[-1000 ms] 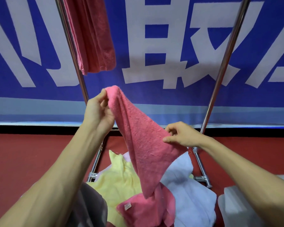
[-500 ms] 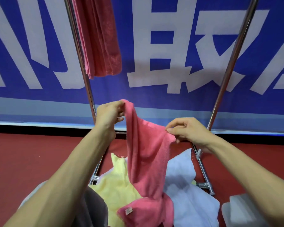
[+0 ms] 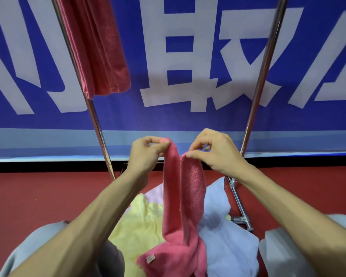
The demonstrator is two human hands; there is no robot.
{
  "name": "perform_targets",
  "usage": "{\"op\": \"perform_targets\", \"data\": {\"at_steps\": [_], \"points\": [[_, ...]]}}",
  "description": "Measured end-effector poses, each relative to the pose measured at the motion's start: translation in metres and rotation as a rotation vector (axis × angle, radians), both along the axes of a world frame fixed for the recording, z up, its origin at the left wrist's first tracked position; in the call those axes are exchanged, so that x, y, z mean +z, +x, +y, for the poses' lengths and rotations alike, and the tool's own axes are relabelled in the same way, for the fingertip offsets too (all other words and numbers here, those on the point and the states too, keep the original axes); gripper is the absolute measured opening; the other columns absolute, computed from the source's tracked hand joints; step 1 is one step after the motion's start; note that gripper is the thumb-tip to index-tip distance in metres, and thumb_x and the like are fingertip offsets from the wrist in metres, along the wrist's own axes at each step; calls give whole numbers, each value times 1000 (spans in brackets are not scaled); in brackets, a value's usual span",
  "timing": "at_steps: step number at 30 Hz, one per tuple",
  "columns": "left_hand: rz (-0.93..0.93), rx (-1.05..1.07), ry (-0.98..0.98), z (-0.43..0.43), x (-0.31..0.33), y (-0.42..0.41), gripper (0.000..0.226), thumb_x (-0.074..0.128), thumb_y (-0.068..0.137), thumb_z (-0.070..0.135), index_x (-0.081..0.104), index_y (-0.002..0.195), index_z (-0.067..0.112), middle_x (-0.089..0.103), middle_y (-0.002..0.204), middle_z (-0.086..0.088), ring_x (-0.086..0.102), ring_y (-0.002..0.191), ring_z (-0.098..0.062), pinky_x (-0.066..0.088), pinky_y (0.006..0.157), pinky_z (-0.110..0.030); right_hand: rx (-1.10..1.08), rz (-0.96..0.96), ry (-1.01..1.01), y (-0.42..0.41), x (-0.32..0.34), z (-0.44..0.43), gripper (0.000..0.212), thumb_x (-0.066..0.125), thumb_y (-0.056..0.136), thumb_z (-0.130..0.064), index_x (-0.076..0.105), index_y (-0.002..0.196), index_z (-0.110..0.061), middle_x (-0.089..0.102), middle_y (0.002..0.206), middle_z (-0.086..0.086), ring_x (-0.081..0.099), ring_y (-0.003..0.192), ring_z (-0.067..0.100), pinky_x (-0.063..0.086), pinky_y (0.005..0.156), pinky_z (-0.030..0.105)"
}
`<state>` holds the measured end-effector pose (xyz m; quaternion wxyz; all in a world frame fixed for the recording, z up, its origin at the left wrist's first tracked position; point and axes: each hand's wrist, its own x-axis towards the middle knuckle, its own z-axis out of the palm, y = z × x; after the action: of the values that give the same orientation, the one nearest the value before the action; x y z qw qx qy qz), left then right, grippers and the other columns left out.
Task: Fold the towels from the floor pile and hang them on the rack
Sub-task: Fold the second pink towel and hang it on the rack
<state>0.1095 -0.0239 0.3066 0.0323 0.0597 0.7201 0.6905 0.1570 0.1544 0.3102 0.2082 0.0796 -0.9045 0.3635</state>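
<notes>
**A:** How does the towel look?

**B:** The pink terry-cloth towel (image 3: 174, 196) hangs as a long narrow strip, with two layers side by side. Its lower end lies crumpled on the pile below the fingers (image 3: 162, 147), and a small white label shows there.

**A:** And the hands?

**B:** The left hand (image 3: 146, 156) pinches one top corner between thumb and fingers. The right hand (image 3: 216, 152) pinches the other corner in the same way. The two corners are just beside each other.

**A:** What lies under them?

**B:** A pale yellow towel (image 3: 140, 226) is below the left fingers and a pale lilac towel (image 3: 228, 240) below the right ones. Both are on the red floor (image 3: 38, 196).

**A:** Is there room to move?

**B:** The shiny metal rack (image 3: 98, 126) has one pole just behind the left hand and one pole near the right wrist. A folded pink towel (image 3: 100, 47) hangs high above the left fingers. Between the poles, above the fingers, the space is open up to the blue banner (image 3: 188, 120).
</notes>
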Motion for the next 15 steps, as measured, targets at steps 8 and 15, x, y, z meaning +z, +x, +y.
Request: {"op": "perform_targets", "data": {"at_steps": [8, 15], "points": [[-97, -237, 129, 7, 2, 21, 30, 57, 93, 19, 68, 101, -7, 72, 92, -21, 69, 81, -22, 57, 77, -26, 17, -45, -217, -8, -10, -8, 11, 77, 77, -27, 69, 70, -24, 69, 69, -9, 64, 69, 7, 52, 74, 27], [8, -294, 88, 1, 0, 31, 15, 63, 87, 3, 69, 99, -2, 75, 78, -6, 71, 69, -11, 55, 61, -18, 28, -101, -361, -10, -16, -13, 12, 77, 77, -27, 70, 67, -24, 69, 66, -7, 62, 64, 5, 50, 68, 29]]}}
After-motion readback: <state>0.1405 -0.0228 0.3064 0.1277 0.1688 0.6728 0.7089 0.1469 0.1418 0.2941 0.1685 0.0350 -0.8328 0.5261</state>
